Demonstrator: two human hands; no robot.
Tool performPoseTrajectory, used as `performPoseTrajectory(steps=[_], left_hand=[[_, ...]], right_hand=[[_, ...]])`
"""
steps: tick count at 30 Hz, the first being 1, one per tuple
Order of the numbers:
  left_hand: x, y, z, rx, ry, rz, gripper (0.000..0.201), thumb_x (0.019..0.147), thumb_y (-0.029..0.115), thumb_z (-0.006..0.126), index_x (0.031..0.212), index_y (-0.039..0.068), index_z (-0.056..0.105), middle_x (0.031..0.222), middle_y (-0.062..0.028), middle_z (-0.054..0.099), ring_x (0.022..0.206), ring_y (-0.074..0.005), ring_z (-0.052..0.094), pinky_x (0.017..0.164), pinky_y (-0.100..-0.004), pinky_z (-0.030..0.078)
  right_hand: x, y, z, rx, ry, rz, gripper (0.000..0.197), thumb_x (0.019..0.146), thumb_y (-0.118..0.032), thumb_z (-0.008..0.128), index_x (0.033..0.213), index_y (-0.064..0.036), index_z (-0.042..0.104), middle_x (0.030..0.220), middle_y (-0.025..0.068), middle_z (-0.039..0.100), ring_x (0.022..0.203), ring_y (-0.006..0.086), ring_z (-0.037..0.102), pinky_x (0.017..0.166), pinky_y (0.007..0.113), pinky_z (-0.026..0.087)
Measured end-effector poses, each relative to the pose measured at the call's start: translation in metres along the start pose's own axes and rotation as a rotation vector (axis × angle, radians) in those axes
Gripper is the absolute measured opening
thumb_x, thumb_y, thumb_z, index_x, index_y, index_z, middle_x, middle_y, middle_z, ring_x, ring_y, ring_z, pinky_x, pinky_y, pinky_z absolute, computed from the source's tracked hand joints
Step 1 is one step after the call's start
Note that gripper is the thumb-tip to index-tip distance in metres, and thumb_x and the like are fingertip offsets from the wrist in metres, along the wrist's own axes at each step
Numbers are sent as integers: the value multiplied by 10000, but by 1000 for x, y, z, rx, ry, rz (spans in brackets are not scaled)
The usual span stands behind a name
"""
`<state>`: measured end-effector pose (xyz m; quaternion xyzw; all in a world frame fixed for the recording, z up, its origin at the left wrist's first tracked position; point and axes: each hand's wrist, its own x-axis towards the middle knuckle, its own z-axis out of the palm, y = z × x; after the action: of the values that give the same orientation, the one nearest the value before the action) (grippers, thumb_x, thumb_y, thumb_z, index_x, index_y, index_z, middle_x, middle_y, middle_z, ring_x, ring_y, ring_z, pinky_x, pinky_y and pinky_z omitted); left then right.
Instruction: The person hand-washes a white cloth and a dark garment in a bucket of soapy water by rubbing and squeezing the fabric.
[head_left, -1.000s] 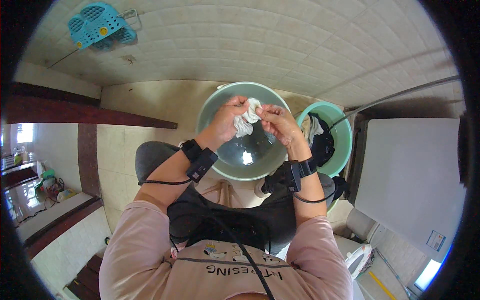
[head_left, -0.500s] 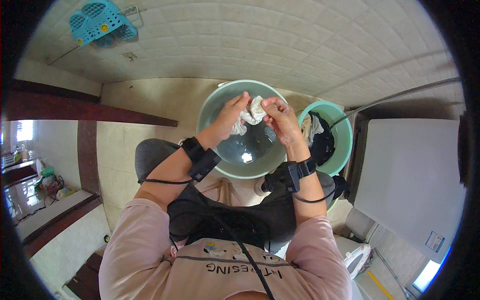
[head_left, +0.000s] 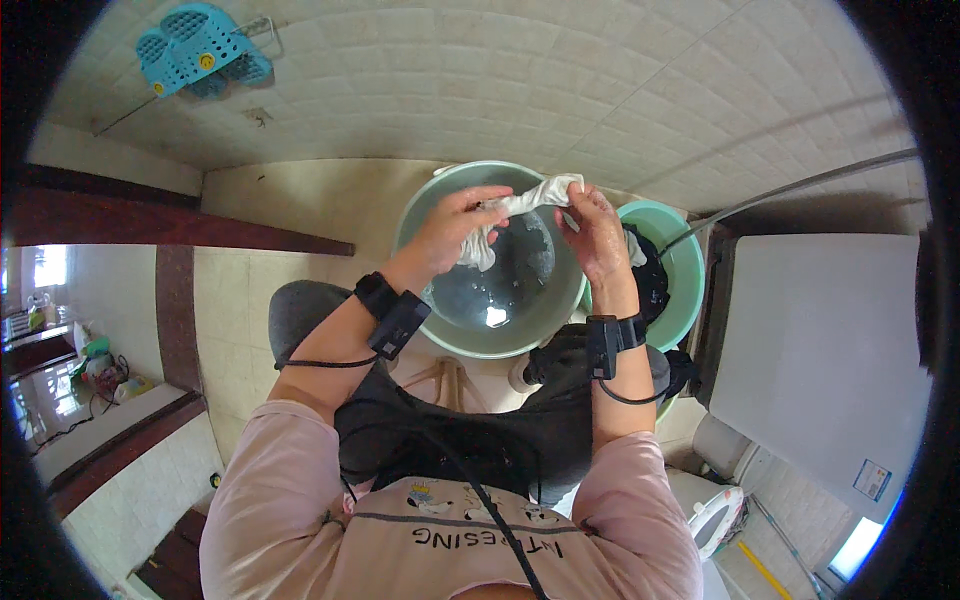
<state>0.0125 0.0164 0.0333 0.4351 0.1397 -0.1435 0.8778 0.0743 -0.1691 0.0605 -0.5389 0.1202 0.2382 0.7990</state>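
A long, narrow white cloth (head_left: 537, 197), wet and shaped somewhat like a sock, is stretched between my hands above a large pale green basin (head_left: 440, 335). My left hand (head_left: 447, 231) grips it near the middle, and a loose end hangs below those fingers over the basin. My right hand (head_left: 598, 237) pinches the other end up by the basin's far right rim. Greyish water (head_left: 490, 280) with some suds lies in the basin. Each wrist wears a black strap with a small box and a cable.
A smaller mint green tub (head_left: 688, 285) with dark and light clothes stands right of the basin, a grey hose (head_left: 790, 192) reaching toward it. A white-topped appliance (head_left: 820, 350) is at the right. Blue slippers (head_left: 200, 55) hang on the wall. A stool (head_left: 450, 383) shows beneath me.
My right hand has moved right and slightly up, drawing the bunched cloth out into a longer strip. My left hand has shifted slightly left and still grips the cloth.
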Motion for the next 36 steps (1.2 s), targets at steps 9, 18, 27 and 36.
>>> performPoseTrajectory(steps=[9, 18, 27, 36], left_hand=[[-1, 0, -2, 242, -1, 30, 210, 795, 129, 515, 984, 36, 506, 848, -56, 560, 705, -126, 558, 598, -219, 445], [-3, 10, 2, -2, -237, -109, 364, 833, 235, 484, 1085, -28, 486, 959, -110, 588, 857, -153, 569, 704, -237, 455], [6, 7, -8, 16, 292, 391, 224, 844, 152, 524, 1042, 55, 482, 985, -61, 525, 865, -138, 526, 728, -306, 460], [11, 9, -21, 146, 330, 431, 246, 804, -9, 447, 1040, 57, 465, 950, -98, 499, 890, -189, 502, 769, -311, 425]], right_hand=[[5, -1, -9, 241, -121, 60, 276, 773, -81, 551, 1030, 8, 506, 886, 52, 561, 805, 123, 554, 717, 245, 480], [-7, -13, 2, 270, -177, -17, 280, 765, -84, 598, 1017, 8, 518, 935, 84, 580, 776, 167, 589, 724, 293, 509], [-15, -20, 6, 57, -154, -169, 262, 757, -57, 610, 1001, -30, 518, 867, 78, 596, 781, 158, 593, 678, 270, 503], [-16, -21, 8, 26, -128, -264, 242, 764, -29, 592, 997, -36, 526, 858, 51, 586, 770, 132, 574, 650, 246, 479]])
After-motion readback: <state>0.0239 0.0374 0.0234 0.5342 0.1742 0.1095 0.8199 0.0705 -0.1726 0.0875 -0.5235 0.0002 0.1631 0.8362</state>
